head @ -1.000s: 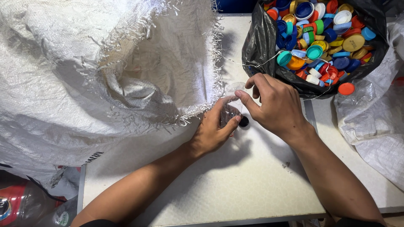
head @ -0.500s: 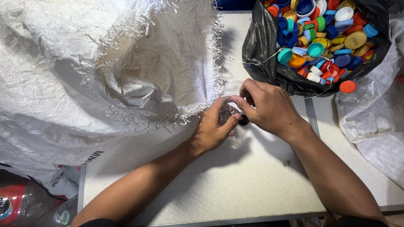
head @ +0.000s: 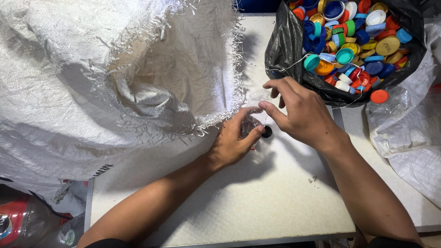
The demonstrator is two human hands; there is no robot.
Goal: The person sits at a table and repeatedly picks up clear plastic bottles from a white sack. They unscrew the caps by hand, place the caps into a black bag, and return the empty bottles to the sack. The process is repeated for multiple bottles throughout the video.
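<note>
The clear plastic bottle (head: 254, 120) is sitting just above the frame's centre on the white surface (head: 239, 202), its dark cap (head: 267, 132) pointing lower right; the left hand (head: 233, 140) is curling closed round its body from below; the right hand (head: 301, 110), nearer the cap, is pinching its upper part from the right.

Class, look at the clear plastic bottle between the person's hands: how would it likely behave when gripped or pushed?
The clear plastic bottle looks thin and crumpled, so it probably dents easily. It seems empty, so likely light. Lying on the white table, it might slide or roll if the left hand let go.
</note>
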